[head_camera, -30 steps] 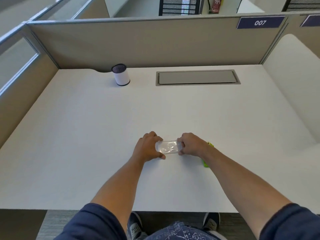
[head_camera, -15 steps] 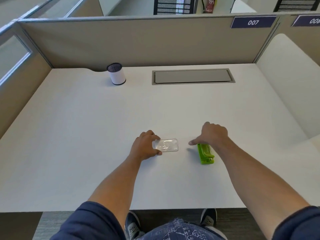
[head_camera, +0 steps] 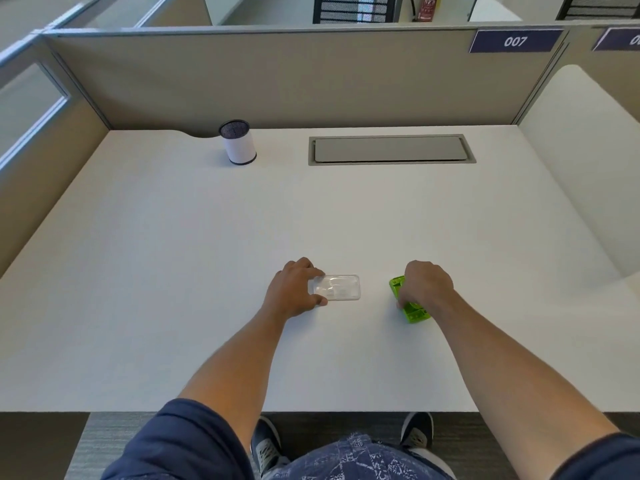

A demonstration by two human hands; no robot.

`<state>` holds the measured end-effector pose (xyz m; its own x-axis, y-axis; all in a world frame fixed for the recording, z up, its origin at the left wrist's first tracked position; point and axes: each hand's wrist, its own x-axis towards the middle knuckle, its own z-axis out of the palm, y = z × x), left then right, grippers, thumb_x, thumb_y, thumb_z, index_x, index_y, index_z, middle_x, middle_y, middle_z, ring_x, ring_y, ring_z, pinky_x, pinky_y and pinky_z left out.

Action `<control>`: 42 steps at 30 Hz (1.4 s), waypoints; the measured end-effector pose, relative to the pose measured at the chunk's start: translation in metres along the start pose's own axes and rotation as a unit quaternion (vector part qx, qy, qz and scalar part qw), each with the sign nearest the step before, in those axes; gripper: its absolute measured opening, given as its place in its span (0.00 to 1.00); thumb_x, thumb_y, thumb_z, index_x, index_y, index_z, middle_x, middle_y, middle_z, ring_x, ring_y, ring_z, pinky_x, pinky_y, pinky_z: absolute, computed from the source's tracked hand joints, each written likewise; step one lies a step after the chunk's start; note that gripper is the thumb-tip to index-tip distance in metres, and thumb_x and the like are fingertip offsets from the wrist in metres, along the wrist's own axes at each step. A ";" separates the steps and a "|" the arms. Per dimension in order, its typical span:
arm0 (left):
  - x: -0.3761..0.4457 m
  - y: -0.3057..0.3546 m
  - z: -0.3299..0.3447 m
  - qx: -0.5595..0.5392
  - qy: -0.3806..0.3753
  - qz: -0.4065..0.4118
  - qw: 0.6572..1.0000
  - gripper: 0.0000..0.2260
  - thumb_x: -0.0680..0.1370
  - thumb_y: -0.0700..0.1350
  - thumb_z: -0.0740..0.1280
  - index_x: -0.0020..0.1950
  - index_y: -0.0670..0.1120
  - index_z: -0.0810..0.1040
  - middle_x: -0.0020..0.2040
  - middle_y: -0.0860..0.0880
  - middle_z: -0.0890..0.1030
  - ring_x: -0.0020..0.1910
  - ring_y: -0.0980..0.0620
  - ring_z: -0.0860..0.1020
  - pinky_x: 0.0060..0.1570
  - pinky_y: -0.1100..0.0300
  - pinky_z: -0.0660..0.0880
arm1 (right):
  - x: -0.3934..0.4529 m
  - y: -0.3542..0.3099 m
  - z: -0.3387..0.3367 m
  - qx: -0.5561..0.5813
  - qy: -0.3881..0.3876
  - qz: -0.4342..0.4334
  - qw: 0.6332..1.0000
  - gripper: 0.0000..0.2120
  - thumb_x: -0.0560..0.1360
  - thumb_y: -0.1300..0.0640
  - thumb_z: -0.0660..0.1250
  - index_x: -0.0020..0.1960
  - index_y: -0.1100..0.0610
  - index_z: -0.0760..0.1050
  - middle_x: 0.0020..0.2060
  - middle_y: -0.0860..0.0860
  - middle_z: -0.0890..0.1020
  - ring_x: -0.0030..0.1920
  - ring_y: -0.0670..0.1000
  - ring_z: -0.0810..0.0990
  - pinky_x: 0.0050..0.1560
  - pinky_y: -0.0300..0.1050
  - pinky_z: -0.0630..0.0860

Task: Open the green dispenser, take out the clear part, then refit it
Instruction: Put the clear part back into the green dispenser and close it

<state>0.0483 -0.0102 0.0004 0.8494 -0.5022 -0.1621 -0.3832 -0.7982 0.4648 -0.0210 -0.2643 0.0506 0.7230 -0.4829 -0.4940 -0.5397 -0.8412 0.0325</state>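
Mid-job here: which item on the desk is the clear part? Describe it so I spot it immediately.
Start at the white desk, near its front edge. Between the two hands lies the clear part, flat, its left end in the left hand. It is see-through and rectangular, unlike the green dispenser under the right hand.

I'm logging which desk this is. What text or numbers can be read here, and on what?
"007": white digits on the dark blue plate on the partition's top edge.
A second blue plate at the right edge is cut off; unreadable.
The red extinguisher label: too blurred.
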 end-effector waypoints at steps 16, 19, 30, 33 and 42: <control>-0.004 -0.007 0.000 -0.060 0.008 -0.020 0.998 0.30 0.64 0.56 0.80 0.64 0.55 0.80 0.56 0.57 0.76 0.59 0.53 0.74 0.56 0.52 0.76 | -0.001 -0.078 -0.013 0.023 0.032 -0.349 0.936 0.26 0.65 0.54 0.79 0.60 0.54 0.75 0.54 0.50 0.78 0.54 0.53 0.77 0.52 0.51 0.79; -0.003 -0.009 0.001 -0.079 0.012 -0.026 0.996 0.27 0.64 0.54 0.80 0.62 0.53 0.81 0.55 0.57 0.76 0.58 0.53 0.76 0.56 0.51 0.77 | 0.001 -0.088 -0.009 -0.030 0.032 -0.372 0.927 0.21 0.67 0.56 0.75 0.58 0.55 0.76 0.53 0.51 0.80 0.53 0.55 0.79 0.51 0.53 0.79; -0.003 -0.014 0.003 -0.079 0.020 -0.029 0.996 0.27 0.64 0.56 0.81 0.61 0.51 0.81 0.56 0.55 0.77 0.58 0.52 0.74 0.57 0.53 0.75 | 0.009 -0.100 0.002 -0.128 0.045 -0.411 0.901 0.08 0.71 0.57 0.69 0.46 0.53 0.70 0.49 0.52 0.80 0.45 0.54 0.76 0.39 0.47 0.71; -0.002 -0.014 0.002 -0.074 0.020 -0.027 0.997 0.27 0.64 0.56 0.81 0.61 0.51 0.81 0.56 0.56 0.77 0.58 0.53 0.74 0.57 0.54 0.75 | 0.011 -0.100 0.005 -0.129 0.052 -0.413 0.900 0.08 0.72 0.57 0.69 0.45 0.52 0.69 0.48 0.51 0.80 0.43 0.52 0.73 0.38 0.47 0.69; -0.002 -0.013 0.002 -0.059 0.024 -0.021 0.998 0.27 0.64 0.57 0.80 0.61 0.51 0.80 0.56 0.56 0.77 0.58 0.53 0.74 0.56 0.55 0.75 | 0.012 -0.102 0.009 -0.134 0.057 -0.415 0.898 0.07 0.72 0.53 0.70 0.48 0.54 0.76 0.47 0.50 0.81 0.43 0.52 0.74 0.37 0.45 0.67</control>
<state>0.0509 0.0004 -0.0067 0.8810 -0.4508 -0.1435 -0.3042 -0.7720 0.5580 0.0390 -0.1827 0.0337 0.8760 0.3286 -0.3529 0.3178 -0.9439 -0.0902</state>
